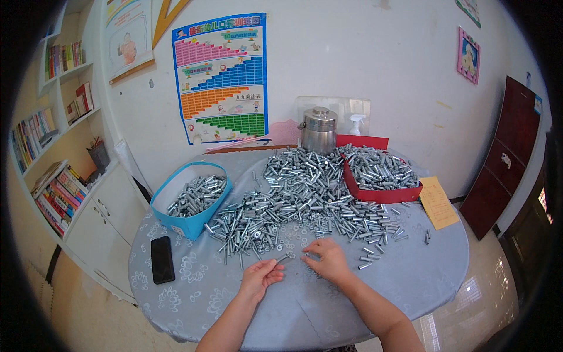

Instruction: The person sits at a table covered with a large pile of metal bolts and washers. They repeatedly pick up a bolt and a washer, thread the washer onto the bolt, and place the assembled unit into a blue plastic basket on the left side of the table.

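Note:
My left hand is closed, with a metal bolt pinched between thumb and fingers and pointing right. A small ring-like washer shows at the bolt's far end. Just to the right, my right hand is curled with thumb and forefinger drawn close together; whatever lies between their tips is too small to make out. Beyond both hands spreads a large heap of silver bolts and sleeves. Loose washers and nuts lie along its near edge.
A blue box of metal parts stands left, a red box of them at the back right. A black phone lies left. A steel canister and a spray bottle stand behind; a yellow paper lies right on the cloth-covered table.

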Motion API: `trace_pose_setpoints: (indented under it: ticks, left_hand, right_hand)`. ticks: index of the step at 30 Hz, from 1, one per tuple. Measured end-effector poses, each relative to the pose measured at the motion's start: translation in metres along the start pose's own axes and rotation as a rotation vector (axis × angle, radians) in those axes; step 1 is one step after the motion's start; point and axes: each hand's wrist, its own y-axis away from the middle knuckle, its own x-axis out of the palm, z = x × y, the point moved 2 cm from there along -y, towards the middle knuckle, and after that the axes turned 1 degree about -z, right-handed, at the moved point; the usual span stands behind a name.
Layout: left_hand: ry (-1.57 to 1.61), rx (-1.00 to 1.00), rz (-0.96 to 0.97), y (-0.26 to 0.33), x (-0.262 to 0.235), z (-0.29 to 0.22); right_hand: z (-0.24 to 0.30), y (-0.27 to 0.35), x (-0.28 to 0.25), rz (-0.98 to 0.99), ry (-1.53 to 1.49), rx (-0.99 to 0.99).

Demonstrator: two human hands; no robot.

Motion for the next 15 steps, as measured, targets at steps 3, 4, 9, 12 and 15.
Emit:
trace_pose_setpoints:
  ticks: [3, 4, 9, 12, 15]
  left_hand:
    - [-0.003, -0.003, 0.005, 0.001, 0.001, 0.000]
    - [-0.002, -0.005, 0.007, 0.001, 0.001, 0.000]
    - [-0.007, -0.013, 0.012, 0.001, 0.001, -0.001]
    - [-0.009, -0.012, 0.007, 0.002, 0.002, -0.001]
    - [-0.028, -0.022, 0.009, 0.000, 0.001, 0.001]
  right_hand:
    - [-0.003, 0.005, 0.010, 0.052, 0.145, -0.029]
    - [-0.005, 0.006, 0.013, 0.060, 0.170, -0.021]
    - [-0.005, 0.004, 0.012, 0.071, 0.103, 0.069]
    - [0.006, 0.001, 0.005, 0.051, -0.229, 0.239]
    - [0.012, 0.000, 0.004, 0.063, -0.448, 0.259]
